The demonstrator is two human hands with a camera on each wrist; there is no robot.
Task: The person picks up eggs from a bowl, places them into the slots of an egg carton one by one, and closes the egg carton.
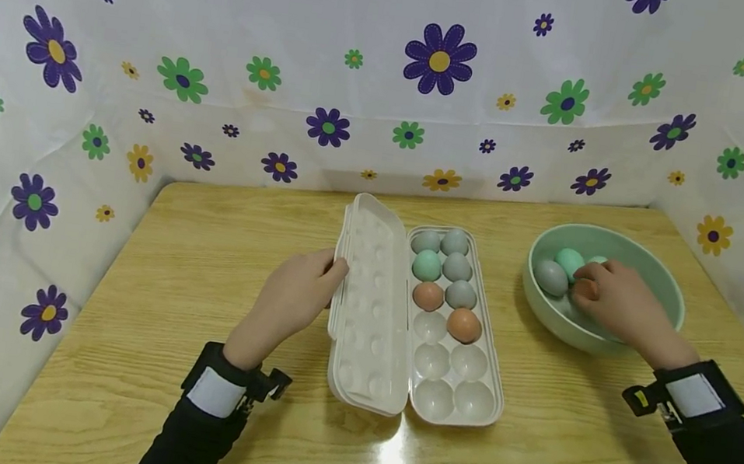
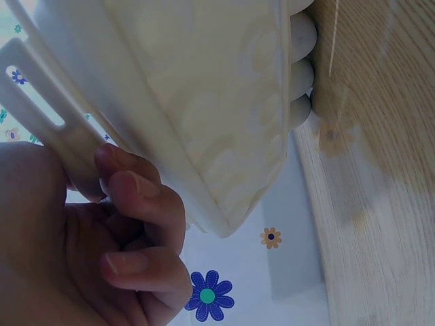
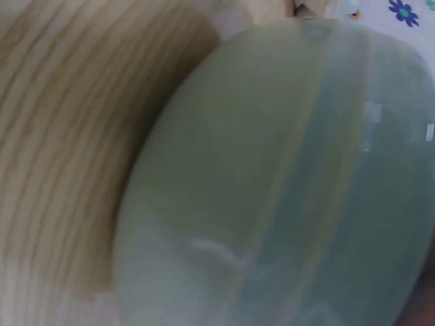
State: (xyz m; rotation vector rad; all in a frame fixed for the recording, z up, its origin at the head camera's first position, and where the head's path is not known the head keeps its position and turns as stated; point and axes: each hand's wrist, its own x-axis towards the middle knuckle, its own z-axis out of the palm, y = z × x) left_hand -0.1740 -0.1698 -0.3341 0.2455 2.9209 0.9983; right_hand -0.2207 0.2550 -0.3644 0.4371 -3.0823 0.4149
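Observation:
A white plastic egg carton (image 1: 458,380) lies unfolded on the table. My left hand (image 1: 296,293) grips the left edge of its raised lid (image 1: 376,311), thumb on the inner side; the left wrist view has the fingers curled by the lid's slotted tab (image 2: 34,88). Grey eggs, a green egg (image 1: 427,265), a reddish egg (image 1: 428,296) and a brown egg (image 1: 464,326) fill the far cups. My right hand (image 1: 624,300) reaches into a pale green bowl (image 1: 564,328), beside a grey egg (image 1: 551,277) and a mint egg (image 1: 569,263). I cannot tell whether its fingers hold an egg.
The carton and bowl stand on a light wooden table (image 1: 213,258), the bowl near its right side. Flower-print cloth (image 1: 367,51) hangs behind and along both sides. In the right wrist view the bowl's outer wall (image 3: 224,170) fills most of the frame.

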